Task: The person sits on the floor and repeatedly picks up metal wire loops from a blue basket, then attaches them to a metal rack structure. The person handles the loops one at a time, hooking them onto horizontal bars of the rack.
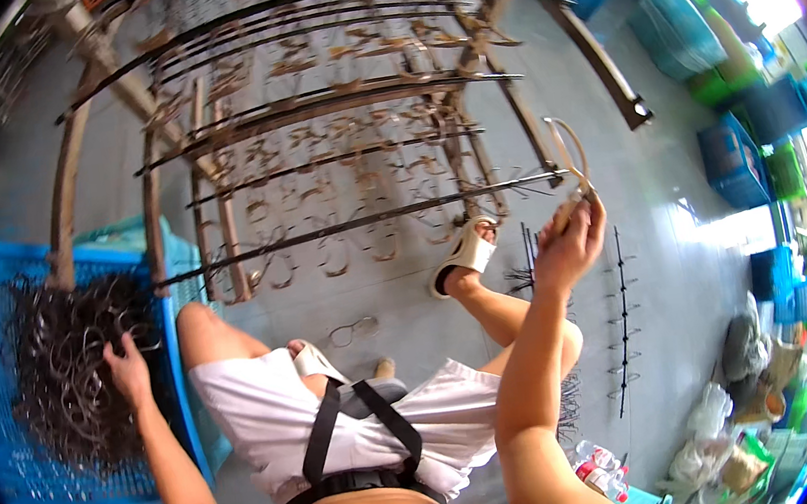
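My right hand is raised on the right, its fingers closed on a thin, curved tan band that looks like a hair hoop. The band's bend rises above my fingers, close to the right end of the lowest black rod. On the left, my left hand reaches over a heap of dark, glossy curved bands in a blue plastic basket. Its thumb and forefinger are apart at the heap's edge, with nothing visible between them.
A wooden rack with several black rods of hanging curved bands stands ahead. A loose spiked rod lies on the grey floor at right. Blue crates and plastic bags line the right side. Plastic bottles sit near my right elbow.
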`<state>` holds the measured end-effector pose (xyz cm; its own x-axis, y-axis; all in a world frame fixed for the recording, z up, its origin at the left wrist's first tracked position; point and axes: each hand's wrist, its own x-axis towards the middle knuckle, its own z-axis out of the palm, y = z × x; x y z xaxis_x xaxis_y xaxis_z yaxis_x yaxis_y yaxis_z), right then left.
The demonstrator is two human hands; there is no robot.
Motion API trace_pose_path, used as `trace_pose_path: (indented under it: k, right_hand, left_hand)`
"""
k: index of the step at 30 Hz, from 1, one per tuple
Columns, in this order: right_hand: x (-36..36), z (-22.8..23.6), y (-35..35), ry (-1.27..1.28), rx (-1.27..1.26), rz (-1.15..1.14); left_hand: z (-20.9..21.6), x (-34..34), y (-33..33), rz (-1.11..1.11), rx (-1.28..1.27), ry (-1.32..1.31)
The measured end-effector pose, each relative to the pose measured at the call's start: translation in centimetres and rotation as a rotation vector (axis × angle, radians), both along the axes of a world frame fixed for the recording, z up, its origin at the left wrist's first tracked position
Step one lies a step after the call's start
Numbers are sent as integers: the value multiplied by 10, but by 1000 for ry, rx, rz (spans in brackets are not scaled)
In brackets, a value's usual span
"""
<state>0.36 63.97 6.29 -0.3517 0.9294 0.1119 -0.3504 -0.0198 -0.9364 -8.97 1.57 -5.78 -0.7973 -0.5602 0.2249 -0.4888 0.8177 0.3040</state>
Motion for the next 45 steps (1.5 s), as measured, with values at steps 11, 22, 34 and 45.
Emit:
trace_pose_path:
  k: [11,22,34,45]
  right_hand:
    - [-12,-76,60,30,-158,66]
    - [-21,-92,45,317,-327,72]
    - [-14,-94,43,-103,100,166]
    - [-13,-84,51,-291,298,86]
  left_hand:
    - [33,-20,30,47,906,346]
    - [26,17,64,-246,757,1]
    - [69,26,124,-298,1102,342]
    - [94,85,271,-1188,1800,-491]
